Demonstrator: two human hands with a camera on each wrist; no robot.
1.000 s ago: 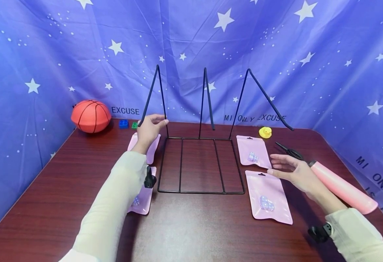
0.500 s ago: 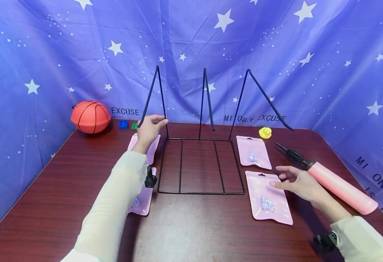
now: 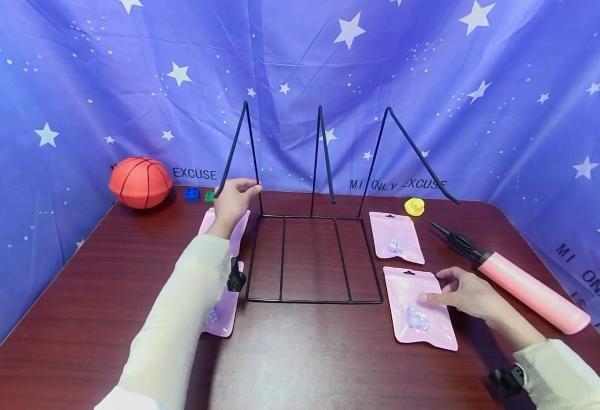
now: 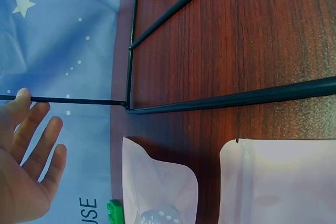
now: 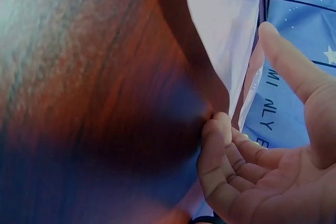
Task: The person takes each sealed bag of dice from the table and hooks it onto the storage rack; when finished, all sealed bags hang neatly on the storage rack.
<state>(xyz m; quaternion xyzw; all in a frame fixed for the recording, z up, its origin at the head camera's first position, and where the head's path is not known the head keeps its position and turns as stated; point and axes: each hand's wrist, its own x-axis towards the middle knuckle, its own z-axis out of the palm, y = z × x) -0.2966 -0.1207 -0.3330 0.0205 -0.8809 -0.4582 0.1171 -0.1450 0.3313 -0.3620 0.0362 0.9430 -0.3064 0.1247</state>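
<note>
A black wire rack (image 3: 315,302) with three upright, bent prongs stands mid-table. My left hand (image 3: 233,202) holds its left upright between thumb and forefinger; in the left wrist view the other fingers of this hand (image 4: 26,166) are spread. At the right, my right hand (image 3: 469,293) is at the right edge of the nearer pink zip bag (image 3: 402,290), which shows dice on it. In the right wrist view, the fingertips of this hand (image 5: 252,182) are at the edge of the bag (image 5: 220,30), and the thumb stands apart from them.
Another pink bag (image 3: 394,225) lies behind it. Two more lie left of the rack, partly under my left arm. A pink hand pump (image 3: 535,290), black whisk-like piece (image 3: 458,242), yellow duck (image 3: 415,206), red ball (image 3: 141,182), blue brick (image 3: 192,195) and green brick (image 3: 209,196) surround these.
My right hand has moved down from between the two right bags to the right edge of the nearer one, its thumb now over the bag. The left hand stays on the rack.
</note>
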